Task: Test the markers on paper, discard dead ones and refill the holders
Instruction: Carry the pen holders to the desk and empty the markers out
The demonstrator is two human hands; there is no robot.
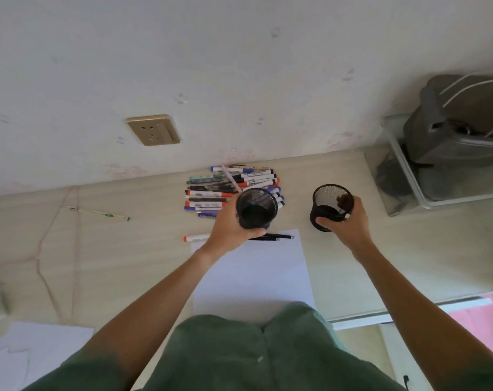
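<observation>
My left hand (230, 227) grips a black mesh holder (256, 208), held above the desk with its mouth towards me. My right hand (348, 221) grips a second black mesh holder (331, 206), fingers curled over its rim. Both holders look empty. Behind the left holder lies a pile of several markers and pens (225, 190) against the wall. A white sheet of paper (253, 275) lies in front of me. A white marker with a red cap (195, 238) and a black pen (279, 237) rest at the paper's far edge.
A wall socket (153, 130) sits on the wall at the back. Chopsticks in a wrapper (95, 213) lie to the left. A clear bin holding a grey bag (448, 153) stands at the right. Loose paper (28, 351) lies at the lower left.
</observation>
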